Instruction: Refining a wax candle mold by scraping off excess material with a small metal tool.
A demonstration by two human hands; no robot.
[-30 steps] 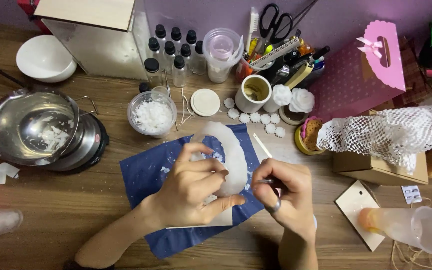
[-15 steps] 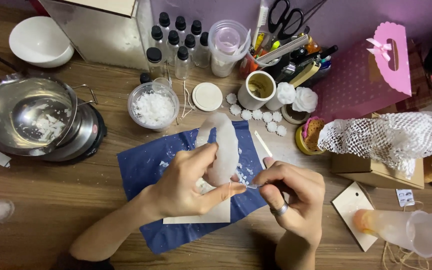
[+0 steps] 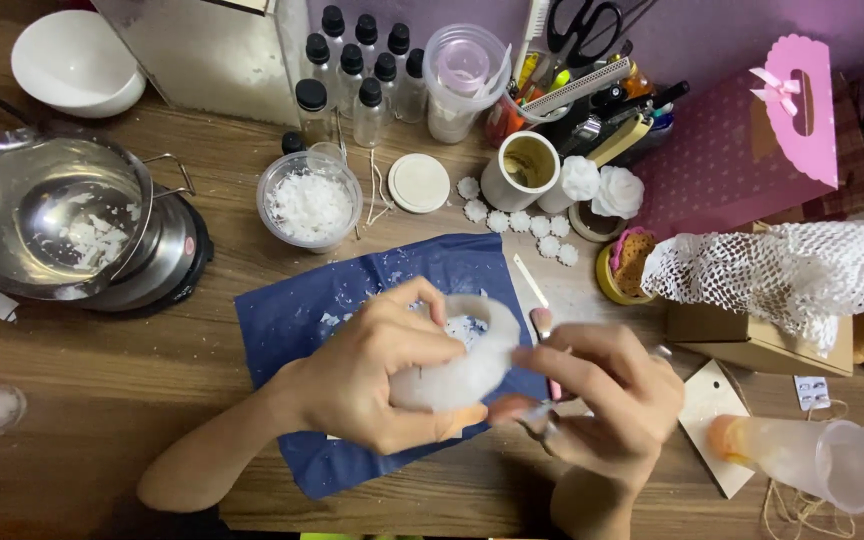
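My left hand [image 3: 367,380] grips a white, rounded wax-like piece [image 3: 472,360] and holds it just above a dark blue sheet [image 3: 297,320] dusted with white flakes. My right hand [image 3: 607,410] is right beside it, fingers pinched on a thin small tool [image 3: 537,412] whose tip touches the lower right edge of the white piece. The right hand is motion-blurred, so the tool is hard to make out. A pale flat stick [image 3: 530,282] lies on the sheet's right edge.
At the left, a steel pot [image 3: 47,215] sits on a black hot plate. A clear cup of white flakes [image 3: 309,205], a white bowl [image 3: 77,60], small capped bottles [image 3: 352,70] and a mug [image 3: 519,170] stand behind. A pink gift bag [image 3: 742,140], white netting [image 3: 792,270] and a plastic funnel [image 3: 812,460] are on the right.
The white piece has been turned from standing upright to lying lower and more sideways in my left hand. My right hand has shifted to its lower right edge with the tool.
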